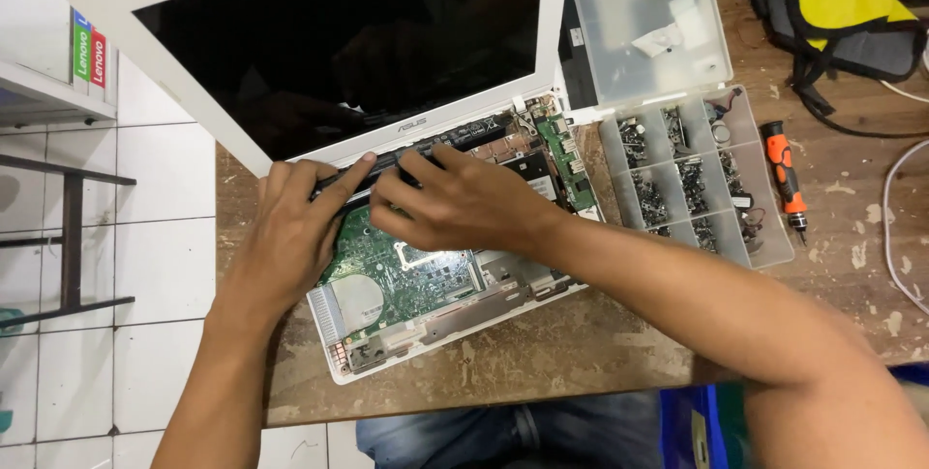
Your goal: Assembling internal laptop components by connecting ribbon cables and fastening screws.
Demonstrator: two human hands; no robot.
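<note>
An opened white laptop (426, 324) lies on the worn wooden desk (581, 343), close to the desk's near-left corner, its base stripped so the green motherboard (387, 275) shows. The dark screen (339, 43) leans back toward the far edge. Both hands meet at the hinge line, where a long black strip-shaped part (387, 161) runs along the rear of the base just below the screen bezel.

The left hand (290, 232) comes in from the near-left, its fingers curled over the left end of the black strip with the thumb stretched along it; it seems to pinch the part, though the fingertips are partly hidden. The right hand (464, 203) reaches across from the near-right side, fingers bent and closed down onto the middle of the same strip, knuckles up. The two hands are just beside each other, almost touching, and the strip sits directly under their fingertips.

To the right of the laptop, toward the desk's right edge, a clear plastic compartment box (764, 246) of small screws and parts stands with its lid (648, 19) open. An orange-and-black electric screwdriver (784, 174) lies just beside it
</note>
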